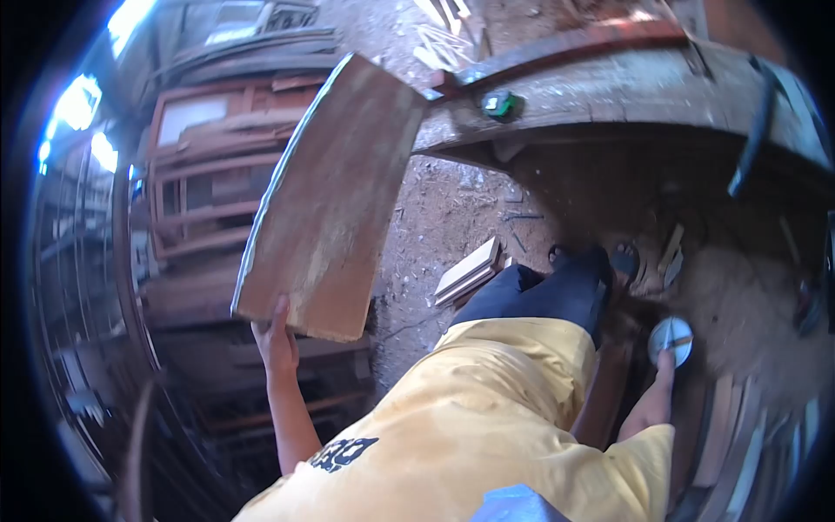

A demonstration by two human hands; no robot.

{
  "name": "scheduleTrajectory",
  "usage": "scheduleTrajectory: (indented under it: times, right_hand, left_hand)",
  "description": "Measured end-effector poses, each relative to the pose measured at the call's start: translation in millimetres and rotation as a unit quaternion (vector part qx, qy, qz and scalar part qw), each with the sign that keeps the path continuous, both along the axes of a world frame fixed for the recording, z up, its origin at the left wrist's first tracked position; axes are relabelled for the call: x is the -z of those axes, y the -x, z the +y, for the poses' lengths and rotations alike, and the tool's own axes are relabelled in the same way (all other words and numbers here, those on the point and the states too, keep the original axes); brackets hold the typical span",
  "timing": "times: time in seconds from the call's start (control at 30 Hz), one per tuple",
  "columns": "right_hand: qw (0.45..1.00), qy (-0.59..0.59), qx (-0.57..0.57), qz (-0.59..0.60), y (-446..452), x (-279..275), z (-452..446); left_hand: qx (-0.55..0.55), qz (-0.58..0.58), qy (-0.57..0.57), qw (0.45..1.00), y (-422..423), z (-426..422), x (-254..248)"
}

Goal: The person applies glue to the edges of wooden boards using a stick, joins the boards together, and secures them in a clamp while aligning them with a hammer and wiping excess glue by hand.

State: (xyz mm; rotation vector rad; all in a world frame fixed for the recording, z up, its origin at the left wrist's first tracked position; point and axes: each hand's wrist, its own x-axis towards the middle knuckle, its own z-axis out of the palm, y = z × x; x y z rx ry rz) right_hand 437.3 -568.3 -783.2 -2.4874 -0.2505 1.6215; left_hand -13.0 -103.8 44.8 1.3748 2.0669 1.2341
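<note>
My left hand (277,341) grips the near end of a wide, flat wooden board (335,209), thumb on its upper face. The board is raised and tilted, with a rough pale edge along its left side. Low on the right, my right hand (666,358) is at the rim of a round whitish tin (671,335). A narrow brown strip, perhaps a stick or brush handle, lies across the tin. The fingers there look closed, but what they hold is too small to make out.
A long workbench (600,100) crosses ahead, bearing a green tape measure (500,105) and a reddish wooden bar (574,50). Short boards (470,271) are stacked on the dirt floor by my legs. Wooden frames (200,174) stand at left; long planks (731,435) lie at lower right.
</note>
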Motion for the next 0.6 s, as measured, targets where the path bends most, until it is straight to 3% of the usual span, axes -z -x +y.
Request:
scheduleTrajectory:
  times: [0.07,0.1,0.17,0.2,0.3,0.37,0.43,0.5,0.6]
  right_hand:
    - [0.999,0.002,0.032,0.004,-10,26,-2]
    - [1.0,0.002,0.029,0.005,-3,7,10]
    - [0.972,-0.003,0.223,-0.07,-13,-48,63]
    - [0.975,0.004,0.192,-0.109,-20,-76,98]
    - [0.966,-0.175,0.068,-0.179,-22,-142,202]
    - [0.952,-0.278,-0.018,-0.13,-12,-218,282]
    - [0.928,-0.369,0.002,-0.056,13,-266,351]
    - [0.927,-0.37,-0.033,0.044,38,-367,415]
    - [0.879,-0.431,-0.148,0.142,88,-470,482]
  left_hand:
    - [0.059,-0.005,0.018,0.998,-18,-19,2]
    - [0.055,-0.004,0.018,0.998,-18,-18,1]
    - [0.073,0.01,0.018,0.997,-21,-23,3]
    - [0.07,0.002,0.017,0.997,-23,-23,3]
    - [0.079,0.006,0.019,0.997,-31,-23,2]
    - [0.083,0.044,0.031,0.995,-41,-21,-3]
    - [0.068,0.033,0.025,0.997,-42,-19,-6]
    - [0.1,0.02,0.044,0.994,-43,-19,-8]
    - [0.096,-0.021,0.05,0.994,-46,-17,-10]
